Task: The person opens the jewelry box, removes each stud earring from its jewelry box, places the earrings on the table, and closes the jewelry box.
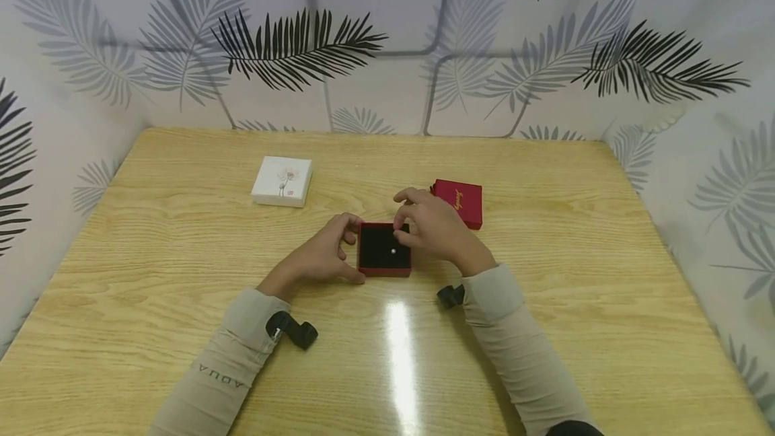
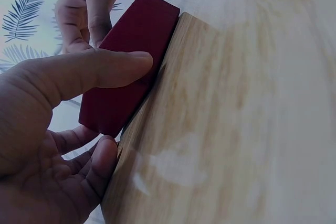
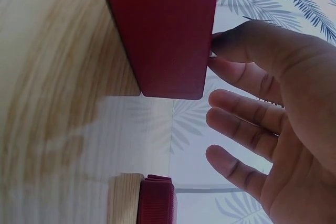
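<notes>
A small red jewelry box (image 1: pixel 385 272) with a black cushion (image 1: pixel 377 247) stands open-topped on the table. One tiny white stud earring (image 1: pixel 393 251) shows on the cushion. My left hand (image 1: pixel 323 251) grips the box's left side; its thumb (image 2: pixel 123 69) lies along the red wall, fingers at the opposite side. Over the box's right edge, my right hand (image 1: pixel 436 227) brings thumb and index finger together at the cushion. A tiny shiny piece (image 3: pixel 212 54) peeps out between those fingertips, its shape mostly hidden. The other right fingers are loosely spread.
A red lid (image 1: pixel 469 204) with gold lettering lies just behind my right hand. Farther back on the left sits a white box (image 1: pixel 282 182) with a flower print. A leaf-patterned curtain (image 1: pixel 375 79) hangs behind the wooden table (image 1: pixel 533 221).
</notes>
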Demonstrator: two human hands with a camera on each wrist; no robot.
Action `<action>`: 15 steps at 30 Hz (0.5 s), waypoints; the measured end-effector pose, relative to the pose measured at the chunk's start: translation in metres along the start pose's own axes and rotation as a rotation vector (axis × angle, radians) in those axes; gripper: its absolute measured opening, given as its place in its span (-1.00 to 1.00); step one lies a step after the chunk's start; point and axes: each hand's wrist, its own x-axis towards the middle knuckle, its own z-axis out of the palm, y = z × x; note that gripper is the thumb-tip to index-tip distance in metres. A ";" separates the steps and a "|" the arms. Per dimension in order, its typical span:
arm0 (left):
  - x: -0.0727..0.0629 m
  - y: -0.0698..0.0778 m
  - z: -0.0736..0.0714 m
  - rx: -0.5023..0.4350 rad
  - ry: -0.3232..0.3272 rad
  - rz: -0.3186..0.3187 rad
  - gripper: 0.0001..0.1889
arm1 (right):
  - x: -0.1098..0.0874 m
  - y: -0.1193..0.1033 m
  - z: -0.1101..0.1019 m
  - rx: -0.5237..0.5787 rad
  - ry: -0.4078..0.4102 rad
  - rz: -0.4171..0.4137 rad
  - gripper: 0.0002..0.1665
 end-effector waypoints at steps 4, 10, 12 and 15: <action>-0.002 0.002 -0.002 0.006 0.000 -0.003 -0.06 | 0.000 0.001 0.001 0.013 0.004 0.010 -0.89; -0.005 0.003 -0.003 0.002 0.008 -0.005 -0.06 | 0.000 0.005 -0.001 0.022 0.028 -0.002 -0.87; -0.005 0.003 -0.003 -0.005 0.007 -0.005 -0.06 | -0.002 0.006 -0.002 0.033 0.034 0.008 -0.87; -0.004 0.001 -0.002 -0.013 -0.002 -0.006 -0.06 | -0.004 0.010 -0.002 0.061 0.024 0.035 -0.88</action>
